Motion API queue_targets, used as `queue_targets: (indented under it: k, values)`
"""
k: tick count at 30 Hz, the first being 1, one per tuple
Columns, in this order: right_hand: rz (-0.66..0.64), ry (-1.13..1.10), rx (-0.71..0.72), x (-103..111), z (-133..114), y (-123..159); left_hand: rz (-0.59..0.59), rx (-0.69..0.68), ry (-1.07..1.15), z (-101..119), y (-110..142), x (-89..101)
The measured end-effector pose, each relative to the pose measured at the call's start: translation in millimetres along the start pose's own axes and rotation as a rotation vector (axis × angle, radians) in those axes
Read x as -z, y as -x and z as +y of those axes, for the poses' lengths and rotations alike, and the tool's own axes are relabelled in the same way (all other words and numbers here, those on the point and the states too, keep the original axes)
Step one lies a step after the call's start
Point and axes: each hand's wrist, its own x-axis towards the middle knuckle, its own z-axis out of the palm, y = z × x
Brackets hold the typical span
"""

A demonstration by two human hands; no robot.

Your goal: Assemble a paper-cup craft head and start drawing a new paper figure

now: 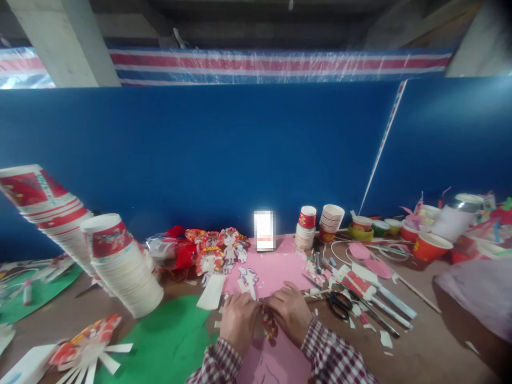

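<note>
My left hand and my right hand meet low in the middle of the view, fingers curled and pinched together. Between them hangs a small patterned paper piece in red, brown and yellow; its upper part is hidden by my fingers. Both hands are over pink paper with dark drawn lines. Just beyond my left fingers is a white paper cutout with dark outlines. Black-handled scissors lie to the right of my right hand.
Tall leaning stacks of paper cups stand at the left, beside green paper. Coloured cartoon cutouts lean behind my left hand. Shorter cup stacks stand at the back. Paper scraps and tools litter the right, before a blue partition.
</note>
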Motion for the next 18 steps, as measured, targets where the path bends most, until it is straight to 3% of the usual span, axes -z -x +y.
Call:
queue_targets:
  k: [11, 18]
  values:
    - [-0.007, -0.034, 0.028, 4.4, -1.9, 0.4, -0.026, 0.035, 0.012, -1.5, -0.2, -3.9]
    - [0.004, -0.003, 0.041, 2.5, -0.3, 0.0, 0.009, 0.026, 0.024, 3.5, -0.7, 5.5]
